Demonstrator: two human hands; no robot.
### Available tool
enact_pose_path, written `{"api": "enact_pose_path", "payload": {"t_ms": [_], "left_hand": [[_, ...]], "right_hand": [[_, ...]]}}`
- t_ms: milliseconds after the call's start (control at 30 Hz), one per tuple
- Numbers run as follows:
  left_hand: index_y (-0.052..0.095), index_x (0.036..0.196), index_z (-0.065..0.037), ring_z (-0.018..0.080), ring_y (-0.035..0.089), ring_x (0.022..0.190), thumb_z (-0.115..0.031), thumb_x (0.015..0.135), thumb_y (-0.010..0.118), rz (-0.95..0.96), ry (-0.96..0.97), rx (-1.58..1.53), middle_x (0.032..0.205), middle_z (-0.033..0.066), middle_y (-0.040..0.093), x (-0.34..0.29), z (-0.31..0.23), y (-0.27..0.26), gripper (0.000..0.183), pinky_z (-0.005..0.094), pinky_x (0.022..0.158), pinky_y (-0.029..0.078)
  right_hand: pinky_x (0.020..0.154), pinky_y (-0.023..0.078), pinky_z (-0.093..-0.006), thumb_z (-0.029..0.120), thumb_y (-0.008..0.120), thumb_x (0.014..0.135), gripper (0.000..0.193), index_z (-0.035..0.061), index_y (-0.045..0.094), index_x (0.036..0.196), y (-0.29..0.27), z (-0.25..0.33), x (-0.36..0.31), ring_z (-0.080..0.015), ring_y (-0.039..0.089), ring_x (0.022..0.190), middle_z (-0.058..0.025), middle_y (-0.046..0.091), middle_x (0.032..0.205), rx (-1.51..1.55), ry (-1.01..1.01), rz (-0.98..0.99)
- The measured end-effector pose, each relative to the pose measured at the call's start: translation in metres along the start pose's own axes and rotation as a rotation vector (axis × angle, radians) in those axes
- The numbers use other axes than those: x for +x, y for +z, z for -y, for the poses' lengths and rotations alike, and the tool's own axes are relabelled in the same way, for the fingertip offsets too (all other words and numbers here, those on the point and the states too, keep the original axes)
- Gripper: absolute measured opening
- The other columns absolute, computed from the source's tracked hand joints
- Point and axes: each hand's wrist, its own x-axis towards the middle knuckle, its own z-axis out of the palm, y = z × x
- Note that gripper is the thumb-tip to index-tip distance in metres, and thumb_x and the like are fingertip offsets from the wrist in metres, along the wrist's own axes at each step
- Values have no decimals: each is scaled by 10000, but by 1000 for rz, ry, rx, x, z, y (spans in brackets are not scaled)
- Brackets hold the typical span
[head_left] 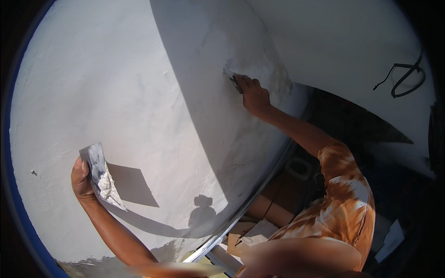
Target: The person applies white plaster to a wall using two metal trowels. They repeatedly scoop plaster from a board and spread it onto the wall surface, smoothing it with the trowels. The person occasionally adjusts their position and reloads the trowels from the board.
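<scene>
My left hand (81,181) grips the edge of a flat rectangular metal plate (95,158), thumb on its face. A thick lump of white putty (106,186) lies along the plate's lower right edge. Farther off and to the right, my right hand (255,96) is closed round a putty knife (235,83), its blade against the white plastered wall (120,92). Fingers hide most of the knife's handle. Greyish, damp-looking smears surround the blade, and part of the wall there lies in shade.
A black cable (408,79) hangs in a loop on the pale surface at the right. Along the wall's lower right runs a metal rail (214,243). Beyond it sit cardboard pieces (243,230) and other clutter. Bare grey patches (95,268) show at the wall's bottom.
</scene>
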Motion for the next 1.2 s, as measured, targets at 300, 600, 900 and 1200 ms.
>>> {"api": "enact_pose_path", "payload": {"t_ms": [300, 600, 900, 1200], "left_hand": [[484, 1311, 53, 172, 669, 864, -236, 937, 623, 28, -4, 36, 1062, 99, 668, -1, 0, -10, 493, 291, 760, 555], [475, 1317, 41, 169, 652, 765, -275, 946, 608, -97, 56, 103, 996, 93, 661, -3, 7, -25, 505, 287, 655, 545], [486, 1303, 49, 184, 652, 717, -249, 954, 595, -3, 52, 68, 945, 106, 668, -3, 5, -30, 471, 296, 625, 545], [478, 1310, 88, 206, 674, 887, -207, 943, 590, 54, 3, 13, 1093, 136, 661, 2, -1, -15, 484, 308, 792, 553]], "right_hand": [[728, 584, -446, 58, 541, 870, 553, 196, 480, 1402, -6, -114, 118, -315, 634, 990, -59, 599, 1282, 103, 294, -358], [731, 595, -410, 12, 596, 780, 676, 127, 436, 1426, 57, -50, -28, -297, 588, 1097, -103, 575, 1290, 74, -64, -201], [786, 586, -423, 21, 611, 789, 565, 55, 478, 1336, 70, -64, 11, -349, 585, 1046, -147, 599, 1203, 45, -68, -199], [879, 514, -502, 36, 528, 855, 380, 1, 526, 1233, 15, -22, 60, -416, 626, 1027, -228, 636, 1118, 287, 417, -117]]}}
